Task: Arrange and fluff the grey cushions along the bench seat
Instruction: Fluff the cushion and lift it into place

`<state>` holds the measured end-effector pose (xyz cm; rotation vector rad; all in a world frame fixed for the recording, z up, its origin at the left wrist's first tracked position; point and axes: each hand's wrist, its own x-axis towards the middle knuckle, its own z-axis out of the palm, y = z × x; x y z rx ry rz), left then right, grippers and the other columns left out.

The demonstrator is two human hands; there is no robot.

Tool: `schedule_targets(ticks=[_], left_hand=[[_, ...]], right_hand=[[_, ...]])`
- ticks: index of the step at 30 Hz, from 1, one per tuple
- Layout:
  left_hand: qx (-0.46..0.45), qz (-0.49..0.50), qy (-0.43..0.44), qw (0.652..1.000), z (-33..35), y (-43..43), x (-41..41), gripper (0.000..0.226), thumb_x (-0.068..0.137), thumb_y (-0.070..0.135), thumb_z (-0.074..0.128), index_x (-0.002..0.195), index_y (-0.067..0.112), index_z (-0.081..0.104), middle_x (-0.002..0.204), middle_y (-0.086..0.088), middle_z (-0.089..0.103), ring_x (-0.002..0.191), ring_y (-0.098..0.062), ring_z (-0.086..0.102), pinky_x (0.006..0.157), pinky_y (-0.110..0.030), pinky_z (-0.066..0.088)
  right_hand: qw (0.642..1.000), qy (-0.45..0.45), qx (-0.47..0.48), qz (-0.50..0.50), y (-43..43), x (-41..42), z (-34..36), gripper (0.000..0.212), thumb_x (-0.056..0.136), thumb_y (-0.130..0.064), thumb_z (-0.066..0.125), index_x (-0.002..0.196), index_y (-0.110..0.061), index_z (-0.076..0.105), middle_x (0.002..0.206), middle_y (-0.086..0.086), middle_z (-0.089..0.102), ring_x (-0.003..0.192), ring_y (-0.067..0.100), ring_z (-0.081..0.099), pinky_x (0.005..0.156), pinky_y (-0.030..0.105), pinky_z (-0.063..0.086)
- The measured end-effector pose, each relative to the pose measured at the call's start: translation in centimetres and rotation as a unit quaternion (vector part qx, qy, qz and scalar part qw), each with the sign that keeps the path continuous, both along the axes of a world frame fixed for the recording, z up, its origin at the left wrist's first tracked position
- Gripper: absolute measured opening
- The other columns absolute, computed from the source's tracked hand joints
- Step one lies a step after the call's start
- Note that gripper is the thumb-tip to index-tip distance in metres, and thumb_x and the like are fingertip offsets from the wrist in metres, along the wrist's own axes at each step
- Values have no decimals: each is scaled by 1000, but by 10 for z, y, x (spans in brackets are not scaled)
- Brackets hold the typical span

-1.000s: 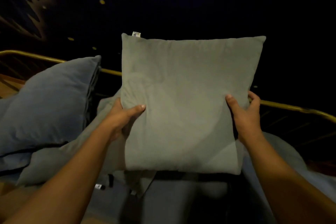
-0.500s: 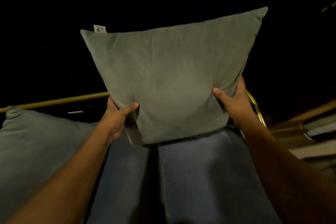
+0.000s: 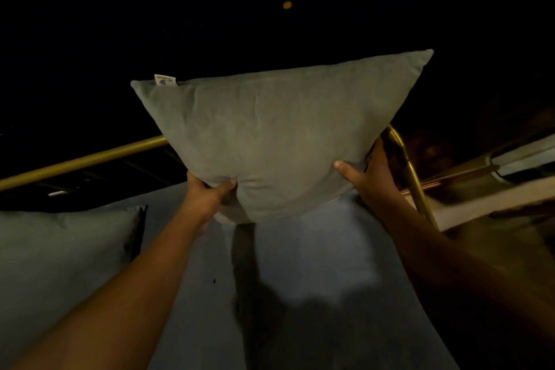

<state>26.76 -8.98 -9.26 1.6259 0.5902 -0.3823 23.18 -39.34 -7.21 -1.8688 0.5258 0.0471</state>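
Observation:
I hold a square grey cushion [image 3: 279,135] upright in front of me, tilted so its top right corner is highest. A small white label sticks up at its top left corner. My left hand [image 3: 207,194] pinches the cushion's lower left edge, thumb on the front. My right hand [image 3: 368,176] grips its lower right edge. The cushion's bottom hangs just above the grey-blue bench seat [image 3: 315,279], near the seat's back right corner. A second grey cushion [image 3: 60,258] lies on the seat at the left.
A gold metal rail [image 3: 90,161] runs along the back of the bench and bends down at the right end [image 3: 414,177]. Beyond the rail everything is dark. A pale ledge [image 3: 495,192] lies to the right of the bench.
The cushion has gone from square-on to tilted and squeezed at its bottom, and my hands have slid lower and closer together. My view has swung right along the bench.

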Motion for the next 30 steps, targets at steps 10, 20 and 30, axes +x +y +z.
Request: schedule_targets(ticks=[10, 20, 30], left_hand=[[80, -19, -53, 995, 8, -2, -4, 81, 75, 8, 76, 142, 8, 30, 139, -2, 42, 122, -16, 43, 97, -32, 41], [163, -195, -60, 965, 32, 90, -108, 29, 83, 11, 68, 111, 13, 58, 115, -1, 61, 113, -14, 54, 99, -25, 40], [180, -40, -29, 982, 46, 306, -204, 23, 85, 7, 65, 103, 19, 56, 104, -3, 61, 104, -13, 53, 82, -10, 35]], right_hand=[[989, 36, -96, -102, 29, -13, -5, 78, 75, -35, 74, 141, -24, 34, 143, 6, 43, 132, 25, 43, 108, 47, 40], [994, -11, -79, 68, 181, -90, -4, 61, 73, -11, 76, 130, -12, 53, 126, 14, 57, 117, 25, 53, 104, 32, 40], [953, 53, -77, 288, 411, -130, -3, 45, 79, -16, 72, 122, -11, 58, 122, 10, 60, 114, 24, 57, 96, 21, 37]])
